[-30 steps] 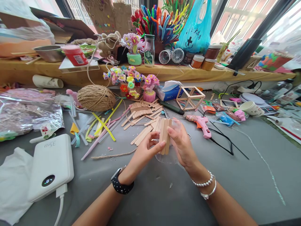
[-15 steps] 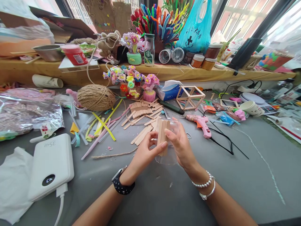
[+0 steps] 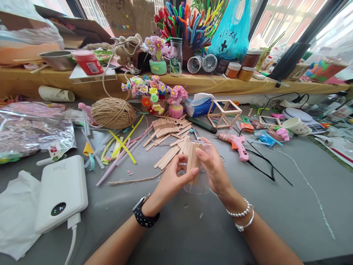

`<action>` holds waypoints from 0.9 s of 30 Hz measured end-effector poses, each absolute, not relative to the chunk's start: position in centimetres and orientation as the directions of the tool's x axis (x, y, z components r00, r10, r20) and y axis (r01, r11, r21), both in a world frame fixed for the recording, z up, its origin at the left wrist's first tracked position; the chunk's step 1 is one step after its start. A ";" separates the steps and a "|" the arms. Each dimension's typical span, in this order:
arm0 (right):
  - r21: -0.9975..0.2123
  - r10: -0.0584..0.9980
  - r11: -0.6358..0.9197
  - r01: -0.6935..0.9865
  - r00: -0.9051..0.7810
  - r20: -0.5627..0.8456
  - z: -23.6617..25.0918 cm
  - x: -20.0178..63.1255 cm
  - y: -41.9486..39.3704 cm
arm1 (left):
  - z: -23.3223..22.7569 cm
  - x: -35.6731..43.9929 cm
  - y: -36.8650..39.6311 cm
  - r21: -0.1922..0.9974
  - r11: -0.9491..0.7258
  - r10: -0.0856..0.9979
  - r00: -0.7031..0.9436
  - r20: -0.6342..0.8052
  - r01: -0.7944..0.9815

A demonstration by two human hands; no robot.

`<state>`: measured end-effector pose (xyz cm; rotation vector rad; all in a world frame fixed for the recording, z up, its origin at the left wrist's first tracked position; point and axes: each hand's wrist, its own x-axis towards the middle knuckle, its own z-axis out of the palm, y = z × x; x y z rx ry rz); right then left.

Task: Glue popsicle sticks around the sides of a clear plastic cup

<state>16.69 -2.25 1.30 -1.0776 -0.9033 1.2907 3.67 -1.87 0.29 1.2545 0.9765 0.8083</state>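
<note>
Between my hands is a clear plastic cup (image 3: pixel 203 186) with a few wooden craft sticks (image 3: pixel 192 158) lying side by side against its wall. My left hand (image 3: pixel 176 175) is closed on the cup's left side, its thumb pressing across the sticks. My right hand (image 3: pixel 216 171) wraps the cup's right side, with the thumb on the rightmost stick near its upper end. The fingers behind the cup are partly hidden. Just beyond my hands, loose craft sticks (image 3: pixel 167 157) lie in a pile on the grey table (image 3: pixel 176 228).
A pink glue gun (image 3: pixel 238 145) with a black cord lies to the right, near a wooden stick cube frame (image 3: pixel 224 113). Left are a twine ball (image 3: pixel 113 113), yellow strips (image 3: pixel 124 146) and a white power bank (image 3: pixel 62 193). A cluttered shelf (image 3: pixel 198 85) runs along the back.
My right thumb has shifted slightly right, along with the stick beneath it, and the cup is turned a little. The whole view has drifted slightly. Both hands keep their hold.
</note>
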 end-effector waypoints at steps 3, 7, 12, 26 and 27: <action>-0.964 0.993 -0.023 -0.266 0.106 -0.053 1.2 16.6 -2.2 | 0.4 3.8 -1.8 0.986 0.167 0.912 0.377 -0.160 0.016; -0.975 0.993 -0.014 -0.223 0.115 -0.040 1.0 16.5 -2.4 | 0.5 3.9 -1.8 0.982 0.188 0.914 0.370 -0.167 -0.020; -0.972 0.993 -0.022 -0.234 0.107 -0.048 1.2 16.6 -2.4 | 0.4 3.6 -1.7 0.986 0.169 0.908 0.389 -0.153 -0.007; -0.969 0.993 -0.013 -0.246 0.108 -0.041 1.4 16.4 -2.5 | 0.9 3.6 -1.8 0.982 0.183 0.918 0.364 -0.156 -0.040; -0.969 0.994 -0.013 -0.248 0.104 -0.040 1.4 16.4 -2.5 | 0.9 3.6 -1.8 0.980 0.191 0.918 0.363 -0.161 -0.048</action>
